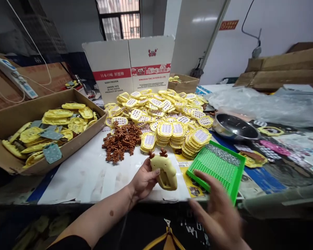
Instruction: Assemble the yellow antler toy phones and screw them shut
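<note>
My left hand (144, 178) is closed around a yellow plastic toy shell (167, 170) with two brown antlers at its top and a rectangular opening in its face. My right hand (217, 210) is apart from the shell, blurred by motion, with thumb and fingers spread and nothing visible in it. Beyond it lies a green perforated tray (211, 166) with many small silvery pieces (223, 155) along its far side. A heap of brown antler pieces (121, 142) sits past my left hand. Beside that heap stand stacks of yellow keypad panels (167, 130).
A cardboard box (94, 131) of yellow shells and grey circuit boards stands at left. Behind the heaped yellow panels (146, 100) rises a white carton (112, 64). At right are a metal bowl (236, 125), a pink piece (275, 147) and plastic sheeting (263, 104).
</note>
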Demonstrator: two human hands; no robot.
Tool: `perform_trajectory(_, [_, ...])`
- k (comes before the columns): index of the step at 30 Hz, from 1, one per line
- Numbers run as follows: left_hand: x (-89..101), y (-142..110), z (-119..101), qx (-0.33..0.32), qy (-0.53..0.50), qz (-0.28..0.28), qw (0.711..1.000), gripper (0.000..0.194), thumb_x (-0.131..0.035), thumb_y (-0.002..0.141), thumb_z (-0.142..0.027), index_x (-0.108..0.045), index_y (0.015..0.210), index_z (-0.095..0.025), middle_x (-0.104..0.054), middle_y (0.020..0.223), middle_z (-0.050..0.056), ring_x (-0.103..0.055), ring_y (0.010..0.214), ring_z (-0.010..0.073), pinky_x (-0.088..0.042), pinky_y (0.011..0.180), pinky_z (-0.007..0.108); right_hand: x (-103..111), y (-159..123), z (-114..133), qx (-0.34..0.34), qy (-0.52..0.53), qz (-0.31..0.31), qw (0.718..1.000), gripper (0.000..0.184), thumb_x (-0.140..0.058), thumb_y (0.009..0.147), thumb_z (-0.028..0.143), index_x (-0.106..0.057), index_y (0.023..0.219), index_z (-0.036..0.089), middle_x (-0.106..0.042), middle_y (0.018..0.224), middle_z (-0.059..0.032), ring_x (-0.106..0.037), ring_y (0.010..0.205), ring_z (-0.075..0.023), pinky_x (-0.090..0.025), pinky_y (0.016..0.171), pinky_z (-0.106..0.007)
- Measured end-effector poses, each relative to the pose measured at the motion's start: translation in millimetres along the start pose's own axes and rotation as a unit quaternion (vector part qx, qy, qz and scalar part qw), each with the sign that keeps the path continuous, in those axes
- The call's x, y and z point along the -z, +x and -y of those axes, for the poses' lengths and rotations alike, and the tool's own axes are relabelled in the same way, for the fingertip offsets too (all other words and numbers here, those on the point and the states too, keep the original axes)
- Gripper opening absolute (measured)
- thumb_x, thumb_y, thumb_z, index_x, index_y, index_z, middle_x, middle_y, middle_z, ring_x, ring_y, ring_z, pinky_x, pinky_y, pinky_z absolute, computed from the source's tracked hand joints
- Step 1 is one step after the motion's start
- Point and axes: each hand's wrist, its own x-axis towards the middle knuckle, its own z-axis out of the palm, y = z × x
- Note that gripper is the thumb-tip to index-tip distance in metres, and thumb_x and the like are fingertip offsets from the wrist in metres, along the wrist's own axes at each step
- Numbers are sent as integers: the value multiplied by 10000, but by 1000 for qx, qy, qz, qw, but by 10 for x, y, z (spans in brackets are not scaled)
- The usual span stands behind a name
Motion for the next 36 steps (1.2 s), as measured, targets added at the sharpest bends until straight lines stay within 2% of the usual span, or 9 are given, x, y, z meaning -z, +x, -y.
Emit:
perform_trajectory(4, [38,-142,-60,-43,33,36,998,382,-835,612,-202,-712,971,-250,-723,1038,20,-648,966,183,-457,925,318,-598,236,-314,-129,187,182,957,406,-609,822,479,-626,1112,194,-699,1112,-128,-662,1015,-273,-544,896,-427])
perform_trajectory(7, [152,-202,-128,-39,91,11,995,372,-856,580,-239,-743,935,-228,-728,1034,42,-648,962,206,-459,916,327,-788,289,-314,-160,265,195,931,433,-624,799,517,-644,1094,201,-717,1064,-115,-663,1000,-270,-537,897,-413])
perform_trajectory(17, [473,-213,-284,-41,109,-88,989,326,-869,547,-261,-755,849,-222,-739,888,30,-645,879,185,-462,849,288,-1200,382,-313,-179,276,220,919,489,-659,747,565,-666,1076,204,-720,1006,-104,-653,950,-274,-522,847,-400])
perform_trajectory(23, [667,-311,-442,-58,142,-113,982,360,-859,564,-304,-701,870,-198,-729,914,46,-650,842,189,-492,790,296,-1473,470,-256,-149,220,386,884,538,-639,741,610,-690,1007,145,-727,968,-113,-657,922,-288,-520,848,-434])
perform_trajectory(26, [848,-633,-770,-60,215,-108,969,401,-851,559,-344,-685,887,-183,-728,901,57,-656,800,191,-498,754,289,-1507,460,-194,-134,187,444,866,566,-643,749,589,-662,1109,152,-698,1117,-130,-635,1056,-293,-486,958,-450])
perform_trajectory(28, [981,-1014,-1140,-11,328,-99,939,376,-828,583,-345,-690,890,-177,-729,910,68,-662,812,203,-498,750,290,-1491,438,-181,-154,161,469,855,572,-623,769,581,-640,1157,162,-669,1196,-142,-619,1119,-286,-457,1013,-461])
perform_trajectory(31, [1085,-1647,-1716,102,552,-77,824,414,-810,596,-314,-721,990,-221,-743,958,67,-672,903,238,-494,833,311,-1460,405,-197,-175,126,497,840,550,-578,791,600,-659,1120,166,-685,1166,-139,-634,1097,-283,-469,1007,-463])
perform_trajectory(34, [1065,-1981,-2033,39,648,-206,732,374,-768,636,-363,-728,989,-244,-738,1031,58,-659,988,255,-481,888,315,-1464,389,-197,-154,93,506,844,541,-548,803,614,-681,1079,168,-696,1145,-134,-635,1082,-291,-472,999,-457])
perform_trajectory(36, [1058,-1939,-2113,-60,675,-298,672,327,-706,700,-405,-722,974,-227,-736,1031,65,-655,982,255,-479,900,322,-1485,388,-180,-143,83,515,841,536,-538,810,614,-683,1079,173,-699,1142,-129,-638,1076,-294,-480,986,-445])
